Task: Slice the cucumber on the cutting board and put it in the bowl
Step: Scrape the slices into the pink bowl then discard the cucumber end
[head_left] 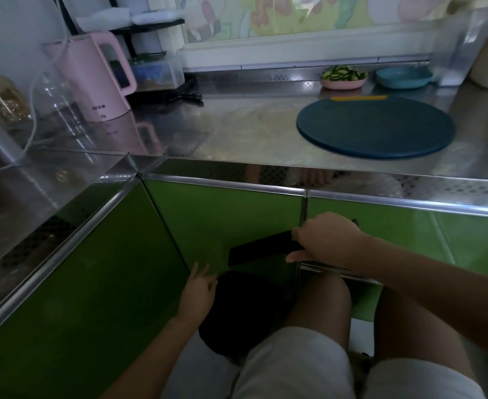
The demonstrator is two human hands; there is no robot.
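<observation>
While the right hand (pixel 326 240) grips the handle of a black knife (pixel 261 249) below the counter's edge, in front of the green cabinet doors (pixel 222 214), the left hand (pixel 198 289) hangs with fingers loosely spread, holding nothing, beside a dark object (pixel 245 306) too dim to identify. On the steel counter (pixel 237 125), the cucumber (pixel 343 73) lies sliced in a pink bowl (pixel 343 83) near the back wall, just beside a blue dish (pixel 402 77). The round blue cutting board (pixel 375 128) sits nearer the front edge, a yellow strip (pixel 358 97) at its far rim. A pink kettle (pixel 98 79) stands at left.
</observation>
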